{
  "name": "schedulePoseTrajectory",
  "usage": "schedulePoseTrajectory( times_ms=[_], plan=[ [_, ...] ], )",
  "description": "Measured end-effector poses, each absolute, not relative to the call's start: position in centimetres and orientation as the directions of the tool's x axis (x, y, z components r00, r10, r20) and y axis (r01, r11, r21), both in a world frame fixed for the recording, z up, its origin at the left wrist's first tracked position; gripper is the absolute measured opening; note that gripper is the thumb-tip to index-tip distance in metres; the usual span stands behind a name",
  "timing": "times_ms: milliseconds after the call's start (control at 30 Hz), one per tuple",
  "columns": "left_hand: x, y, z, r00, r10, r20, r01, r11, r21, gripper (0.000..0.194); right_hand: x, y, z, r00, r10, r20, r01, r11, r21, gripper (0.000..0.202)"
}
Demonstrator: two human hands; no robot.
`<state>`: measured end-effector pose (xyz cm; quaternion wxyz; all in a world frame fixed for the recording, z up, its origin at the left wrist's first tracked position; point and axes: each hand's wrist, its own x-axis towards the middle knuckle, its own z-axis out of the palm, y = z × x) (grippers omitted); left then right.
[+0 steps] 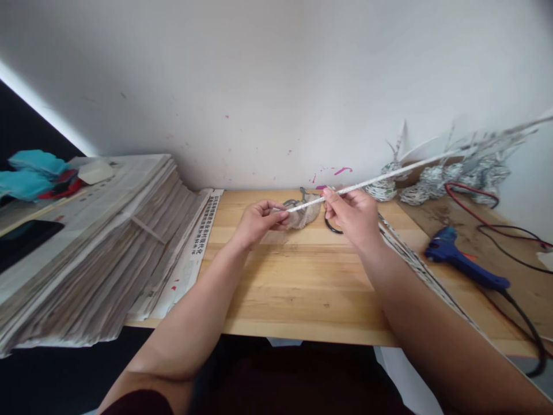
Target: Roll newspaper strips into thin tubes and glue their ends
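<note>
A long thin white stick [391,174], apparently rolled paper, stretches from my left hand up to the far right. My left hand [259,222] pinches its near end between thumb and fingers. My right hand [355,214] is closed around it a short way further along. Beneath and behind the stick, a beige, cloth-like bundle [306,217] lies on the wooden table [294,288], partly hidden by the hands. A dark curved loop [332,226], perhaps a scissor handle, shows beside my right hand.
A tall newspaper stack [142,230] stands at left, with a black phone [28,242] and blue cloth-like items [34,167] on it. At right are a blue glue gun [466,262], several woven paper shapes [458,173], a red cable [470,213] and thin paper sticks [417,265].
</note>
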<state>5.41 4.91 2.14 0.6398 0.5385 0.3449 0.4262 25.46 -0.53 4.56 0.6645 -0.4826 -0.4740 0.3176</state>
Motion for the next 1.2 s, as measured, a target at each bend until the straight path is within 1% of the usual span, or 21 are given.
schedulePoseTrajectory(
  times_ms=[133,200,267,367,433,500,533,567,600,633,667,700,733,767,800,867,933,967,1033,1100,1200],
  plan=[
    [5.6,5.2,2.3,0.262,0.964,0.054,-0.360,0.046,0.932,0.034,24.9,-0.5,4.6,0.330,0.921,0.205,-0.119,0.256,-0.959,0.038],
    [5.8,5.2,2.4,0.224,0.972,0.074,-0.455,0.037,0.890,0.031,24.5,-0.6,4.6,0.316,0.937,0.148,-0.200,0.218,-0.955,0.039],
    [5.8,5.2,2.6,0.200,0.975,0.092,-0.532,0.029,0.846,0.029,24.2,-0.8,4.4,0.291,0.955,0.061,-0.284,0.147,-0.947,0.042],
    [5.8,5.1,2.9,0.191,0.976,0.101,-0.598,0.034,0.800,0.026,23.8,-0.8,3.9,0.233,0.969,-0.086,-0.386,0.011,-0.922,0.044],
    [5.6,5.1,3.1,0.183,0.979,0.093,-0.625,0.043,0.779,0.023,23.5,-0.9,3.5,0.155,0.979,-0.134,-0.385,-0.065,-0.920,0.045],
    [5.3,5.4,3.3,0.148,0.987,0.067,-0.649,0.046,0.759,0.019,23.3,-1.1,3.1,0.073,0.991,-0.116,-0.284,-0.091,-0.955,0.048],
    [5.1,5.6,3.4,0.122,0.991,0.049,-0.661,0.044,0.749,0.017,23.1,-1.3,3.0,0.054,0.996,-0.069,-0.184,-0.058,-0.981,0.049],
    [4.9,5.9,3.5,0.094,0.995,0.029,-0.674,0.043,0.737,0.015,23.0,-1.6,3.0,0.058,0.998,0.011,-0.049,0.014,-0.999,0.048],
    [4.6,6.1,3.5,0.066,0.998,0.008,-0.688,0.040,0.724,0.014,23.0,-2.0,3.1,0.077,0.989,0.130,0.116,0.120,-0.986,0.045],
    [4.4,6.4,3.6,0.041,0.999,-0.011,-0.702,0.037,0.711,0.012,23.0,-2.3,3.4,0.090,0.957,0.277,0.298,0.240,-0.924,0.041],
    [4.1,6.7,3.6,0.017,0.999,-0.029,-0.715,0.032,0.698,0.010,23.1,-2.6,3.7,0.080,0.899,0.431,0.473,0.346,-0.810,0.035],
    [3.9,7.0,3.6,-0.003,0.999,-0.044,-0.726,0.028,0.687,0.008,23.3,-2.9,4.1,0.047,0.824,0.565,0.621,0.419,-0.663,0.029],
    [3.6,7.3,3.6,-0.020,0.998,-0.058,-0.734,0.024,0.679,0.006,23.5,-3.0,4.5,0.001,0.752,0.660,0.733,0.448,-0.512,0.023],
    [3.4,7.5,3.6,-0.033,0.997,-0.073,-0.739,0.025,0.673,0.006,23.9,-3.0,4.8,-0.037,0.694,0.719,0.817,0.436,-0.379,0.019],
    [3.3,7.6,3.6,-0.040,0.995,-0.091,-0.741,0.032,0.670,0.007,24.3,-2.9,5.0,-0.058,0.652,0.756,0.879,0.393,-0.271,0.020],
    [3.0,7.9,3.7,-0.042,0.990,-0.135,-0.742,0.060,0.668,0.008,25.2,-2.4,5.0,-0.061,0.615,0.786,0.955,0.265,-0.134,0.031],
    [2.8,8.0,3.8,-0.034,0.985,-0.169,-0.740,0.089,0.667,0.009,26.0,-1.6,4.6,-0.057,0.628,0.776,0.981,0.181,-0.075,0.039],
    [2.7,8.0,3.8,-0.029,0.984,-0.176,-0.740,0.097,0.666,0.009,26.4,-1.3,4.3,-0.067,0.648,0.759,0.981,0.179,-0.067,0.038],
    [2.4,8.0,4.0,-0.021,0.986,-0.168,-0.747,0.096,0.658,0.009,26.7,-1.0,3.8,-0.086,0.693,0.715,0.970,0.221,-0.098,0.033],
    [2.1,8.1,4.2,-0.014,0.988,-0.151,-0.758,0.088,0.646,0.009,26.6,-1.1,3.7,-0.089,0.741,0.665,0.953,0.257,-0.159,0.032],
    [1.4,8.2,4.8,-0.010,0.991,-0.136,-0.761,0.081,0.644,0.010,25.9,-1.7,4.2,-0.109,0.855,0.507,0.941,0.253,-0.224,0.038]
  ],
)
